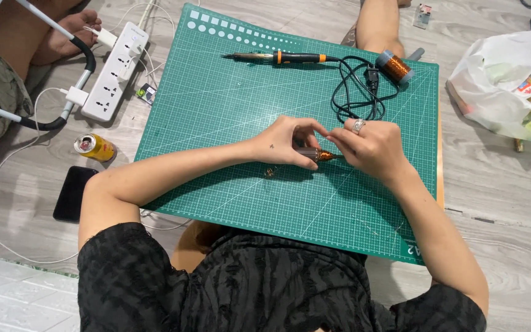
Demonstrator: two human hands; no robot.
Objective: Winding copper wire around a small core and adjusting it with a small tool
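The small copper-wound coil (pixel 322 155) sits pinched between your left hand (pixel 287 142) and right hand (pixel 370 146), both closed on it over the green cutting mat (pixel 216 110), steadying it.

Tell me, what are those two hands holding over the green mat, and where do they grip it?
A small copper-wound coil: the left hand pinches its dark end, and the right hand holds the other end by the fingertips.

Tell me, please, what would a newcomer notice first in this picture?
First, the big green cutting mat on the floor, where the left hand and the right hand together pinch a small copper-wound part at its centre. Next, the soldering iron and copper wire spool lying along the mat's far edge.
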